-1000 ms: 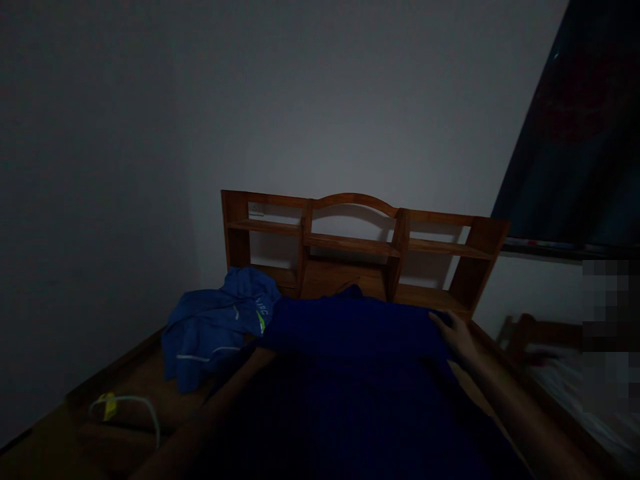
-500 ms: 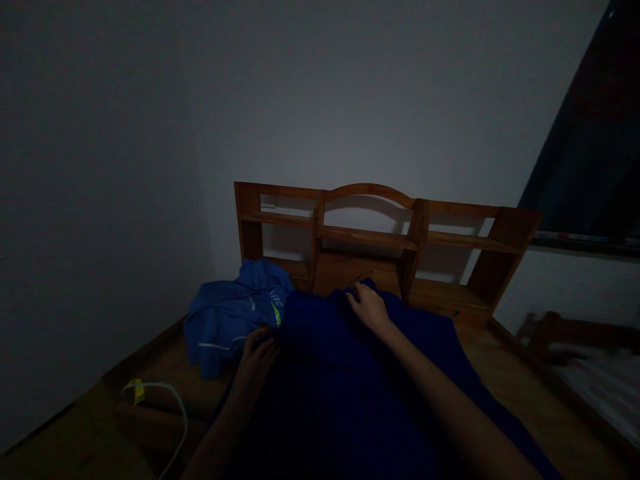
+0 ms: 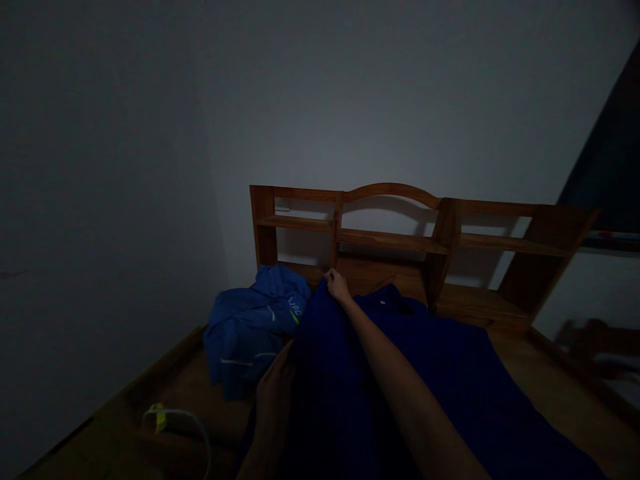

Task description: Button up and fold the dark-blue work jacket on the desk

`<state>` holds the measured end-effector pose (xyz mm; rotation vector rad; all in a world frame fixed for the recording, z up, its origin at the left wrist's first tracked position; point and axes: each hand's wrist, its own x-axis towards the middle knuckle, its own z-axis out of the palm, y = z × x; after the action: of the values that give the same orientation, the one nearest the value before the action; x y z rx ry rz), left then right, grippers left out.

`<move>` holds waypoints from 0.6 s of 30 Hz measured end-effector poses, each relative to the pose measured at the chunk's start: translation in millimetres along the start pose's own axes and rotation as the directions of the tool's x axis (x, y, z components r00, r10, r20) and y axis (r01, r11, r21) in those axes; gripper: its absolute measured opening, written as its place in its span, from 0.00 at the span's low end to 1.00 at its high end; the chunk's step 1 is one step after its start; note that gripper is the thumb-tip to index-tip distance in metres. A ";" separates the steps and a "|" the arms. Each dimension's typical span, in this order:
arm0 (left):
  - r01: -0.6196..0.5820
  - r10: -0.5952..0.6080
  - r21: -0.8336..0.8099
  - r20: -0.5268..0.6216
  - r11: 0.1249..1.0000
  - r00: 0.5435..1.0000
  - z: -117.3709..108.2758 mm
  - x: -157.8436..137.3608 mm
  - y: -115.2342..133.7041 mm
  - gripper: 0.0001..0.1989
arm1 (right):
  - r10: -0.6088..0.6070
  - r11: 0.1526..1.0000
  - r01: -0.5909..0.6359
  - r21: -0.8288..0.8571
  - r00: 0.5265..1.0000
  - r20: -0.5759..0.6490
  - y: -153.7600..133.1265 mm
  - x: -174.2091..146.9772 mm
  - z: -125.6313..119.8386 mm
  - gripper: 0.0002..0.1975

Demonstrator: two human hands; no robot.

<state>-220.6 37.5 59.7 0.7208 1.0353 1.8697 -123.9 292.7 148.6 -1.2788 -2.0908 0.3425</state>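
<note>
A dark blue garment lies spread over a wooden bed surface in a dim room. My right hand reaches far forward and pinches the garment's upper left edge near the headboard. My left hand rests against the garment's left side, fingers on the cloth. A crumpled lighter blue jacket with pale stripes lies just left of both hands.
A wooden headboard with open shelves stands against the grey wall. A white cable with a yellow tag lies at the lower left on the wood. Another wooden piece of furniture shows at the right edge.
My right hand went from the garment's right edge to its top middle, then to its upper left edge. My left hand came into view on the left side. The camera panned left.
</note>
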 end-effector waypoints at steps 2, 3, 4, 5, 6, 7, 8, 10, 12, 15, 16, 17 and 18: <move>0.005 -0.008 -0.051 -0.051 0.999 0.999 -0.6 -0.2 0.2 0.24 | -0.025 1.000 0.025 0.000 0.998 -0.050 2.6 11.3 -8.9 0.15; 0.024 -0.031 -0.090 -0.075 0.996 0.997 -0.1 0.3 -0.5 0.26 | -0.034 0.999 0.034 -0.004 0.997 -0.067 4.0 15.3 -12.4 0.16; 0.045 -0.057 -0.132 -0.090 0.990 0.994 0.9 0.9 -1.5 0.29 | -0.040 0.999 0.039 -0.011 0.996 -0.080 5.2 18.0 -14.9 0.17; 0.063 -0.080 -0.172 -0.096 0.983 0.992 2.3 1.7 -2.6 0.34 | -0.045 0.999 0.044 -0.021 0.995 -0.086 6.2 18.7 -16.5 0.18; 0.080 -0.101 -0.199 -0.098 0.977 0.990 3.8 2.3 -3.5 0.39 | -0.054 0.998 0.052 -0.032 0.995 -0.087 6.5 17.3 -17.6 0.19; 0.092 -0.114 -0.200 -0.102 0.975 0.988 5.5 2.6 -4.0 0.43 | -0.068 0.997 0.065 -0.044 0.994 -0.082 6.1 13.5 -18.2 0.19; 0.097 -0.117 -0.175 -0.108 0.980 0.987 7.1 2.6 -3.9 0.45 | -0.088 0.995 0.084 -0.057 0.993 -0.077 4.7 6.9 -18.8 0.19; 0.104 -0.111 -0.079 -0.094 0.991 0.989 9.3 1.5 -1.5 0.42 | -0.138 0.988 0.132 -0.081 0.987 -0.079 -0.8 -13.9 -20.3 0.19; 0.143 -0.142 0.008 -0.057 0.990 0.988 9.8 -1.0 2.7 0.37 | -0.226 0.969 0.216 -0.118 0.971 -0.083 -7.8 -43.0 -22.1 0.21; 0.206 -0.205 0.057 -0.029 0.977 0.978 7.3 -5.6 7.5 0.34 | -0.449 0.868 0.439 -0.230 0.894 0.012 -10.3 -90.6 -22.8 0.23; 0.211 -0.209 0.081 -0.041 0.974 0.977 5.7 -7.2 7.7 0.33 | -0.492 0.832 0.489 -0.263 0.869 0.060 -6.9 -104.4 -22.0 0.23; 0.205 -0.200 0.103 -0.056 0.973 0.978 3.6 -8.7 7.1 0.32 | -0.513 0.804 0.521 -0.288 0.852 0.107 -0.9 -116.1 -20.8 0.24; 0.195 -0.188 0.115 -0.067 0.974 0.980 1.1 -10.3 5.7 0.30 | -0.510 0.791 0.530 -0.305 0.847 0.150 7.2 -125.4 -19.3 0.25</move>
<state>-217.2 27.2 64.4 0.6173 1.2188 1.6800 -67.5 185.6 109.8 -0.8052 -2.5230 -0.2391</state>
